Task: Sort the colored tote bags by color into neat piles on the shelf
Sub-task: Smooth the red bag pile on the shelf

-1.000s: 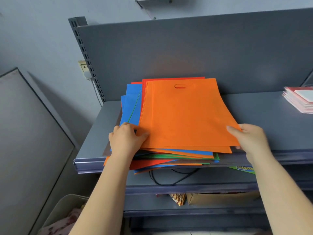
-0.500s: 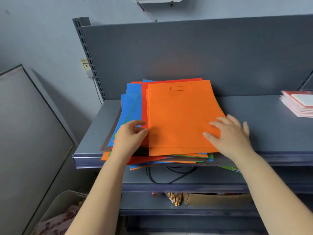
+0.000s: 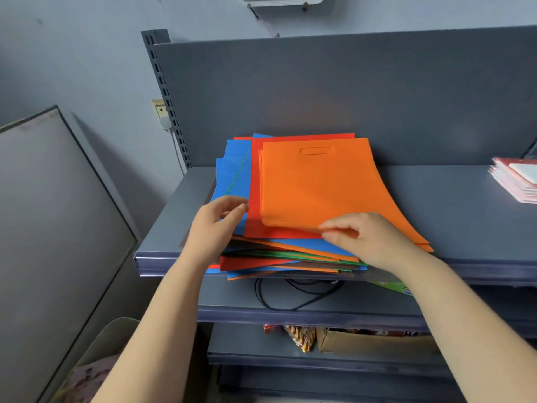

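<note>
My left hand point(image 3: 216, 221) rests at the left edge of the mixed stack of tote bags point(image 3: 290, 254), which lies on the grey shelf point(image 3: 436, 205) with its near edges hanging a little over the shelf's front lip; my fingers point(image 3: 236, 206) there are loosely curled, thumb and forefinger close together at the edge of a blue bag point(image 3: 236, 175), and I cannot tell whether they pinch it or only touch it.

Right of that blue bag, still in the stack, a red bag point(image 3: 254, 210) shows as a strip down the left and along the near side; on top of it lies the orange bag point(image 3: 316, 187), flat, its cut-out handle toward the back panel of the shelf; more orange, blue, green and red edges fan out below, none yet sorted.

My right hand point(image 3: 369, 239) sits at the stack's near right corner; its fingers are narrow, the tips seeming to pinch the near edge of the orange bag, lifting it slightly off the red one.

I judge these bags very light, thin and floppy, a soft non-woven sheet that droops when lifted by one edge; the surfaces look likely to slide on each other, so one tug may drag neighbours along; I would take a bag by a near corner with one hand and hold the stack down with the other.

Far right of the stack, well apart, lies a pile of red and white booklets point(image 3: 517, 183).
</note>
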Available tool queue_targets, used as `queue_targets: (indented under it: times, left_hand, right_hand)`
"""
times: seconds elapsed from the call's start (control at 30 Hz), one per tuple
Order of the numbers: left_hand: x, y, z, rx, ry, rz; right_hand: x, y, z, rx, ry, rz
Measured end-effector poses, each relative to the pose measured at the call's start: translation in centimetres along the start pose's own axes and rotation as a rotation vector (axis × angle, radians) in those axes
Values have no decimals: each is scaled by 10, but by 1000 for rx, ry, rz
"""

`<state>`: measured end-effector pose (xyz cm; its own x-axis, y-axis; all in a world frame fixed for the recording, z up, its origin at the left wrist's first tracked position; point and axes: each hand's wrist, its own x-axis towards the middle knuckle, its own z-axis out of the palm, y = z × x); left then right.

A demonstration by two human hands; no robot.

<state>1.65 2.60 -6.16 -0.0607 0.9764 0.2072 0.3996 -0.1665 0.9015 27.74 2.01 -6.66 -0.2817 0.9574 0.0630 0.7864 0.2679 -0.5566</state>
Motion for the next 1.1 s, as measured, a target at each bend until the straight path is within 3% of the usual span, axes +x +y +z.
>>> queue_targets:
  times: [0.13,0.27,0.37,0.5,0.63,0.73,0.87,0.97,1.03,1.1]
  left_hand:
    - [6,-2,-5,59,7,6]
    - [10,-4,1,386,-187,98]
    - [7,-6,9,651,-402,210]
    - [4,-11,12,710,-411,283]
    - [2,-7,4,691,-406,318]
    - [-1,-3,-12,626,-397,285]
    - [-6,-10,-49,419,-266,186]
    - [-7,-15,-56,384,-131,160]
    - [-5,-16,-48,373,4,110]
    - [-1,-15,-40,324,109,41]
  right_hand:
    - [10,2,-5,107,268,10]
    - [20,5,-14,233,540,63]
    - [21,9,-20,284,634,68]
    - [19,7,-21,295,682,50]
    - [17,-2,-16,262,620,-29]
    - [12,-5,-11,92,451,-84]
    - [1,4,-7,-154,174,-73]
    - [-7,7,-8,-4,18,-27]
    - [-8,11,-14,143,39,-23]
    - [-1,23,-20,204,201,90]
